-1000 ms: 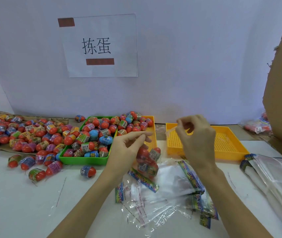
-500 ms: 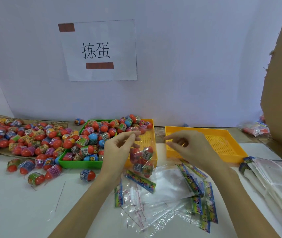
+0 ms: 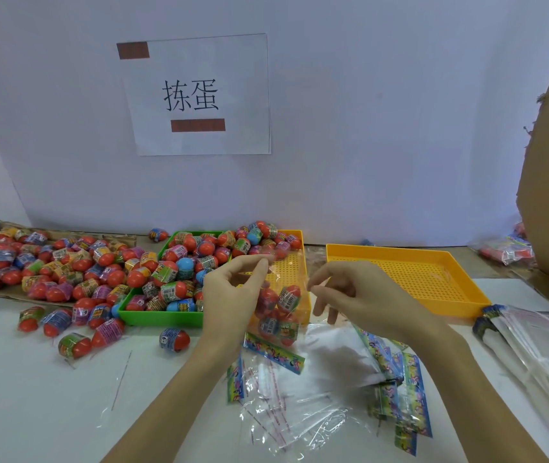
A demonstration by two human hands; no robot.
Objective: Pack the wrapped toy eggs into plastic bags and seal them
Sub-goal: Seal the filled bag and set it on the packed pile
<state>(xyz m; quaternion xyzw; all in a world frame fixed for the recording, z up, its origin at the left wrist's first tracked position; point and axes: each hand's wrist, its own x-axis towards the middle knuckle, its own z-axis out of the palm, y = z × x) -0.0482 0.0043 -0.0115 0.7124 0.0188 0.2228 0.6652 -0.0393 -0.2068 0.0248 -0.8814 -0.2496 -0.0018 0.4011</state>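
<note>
The step in hand is sealing. A clear plastic bag (image 3: 278, 312) holding several wrapped toy eggs hangs in the air in front of the half-filled orange tray (image 3: 295, 262), above the white table (image 3: 49, 396).

Hand states:
- The left hand (image 3: 229, 295) pinches the bag's top edge between thumb and forefinger and carries its weight.
- The right hand (image 3: 356, 295) is just right of the bag, fingers loosely curled toward its mouth. Whether the fingertips grip the film or a strip cannot be told; the film is transparent and blurred there.

Landmark layout, relative to the orange tray:
- Left, touching: a green tray (image 3: 163, 317) heaped with eggs.
- Further left: a large loose pile of eggs (image 3: 49, 265) on cardboard.
- Right, apart: a second orange tray (image 3: 406, 279) with no eggs visible in it.
- In front, on the table: a heap of empty bags (image 3: 316, 389) with printed headers.

Judgement: the bag appears filled but not visibly closed. The next move calls for both hands at the mouth: fold the flap squarely and press it down along its full width, keeping the bag upright so the eggs do not spill.
</note>
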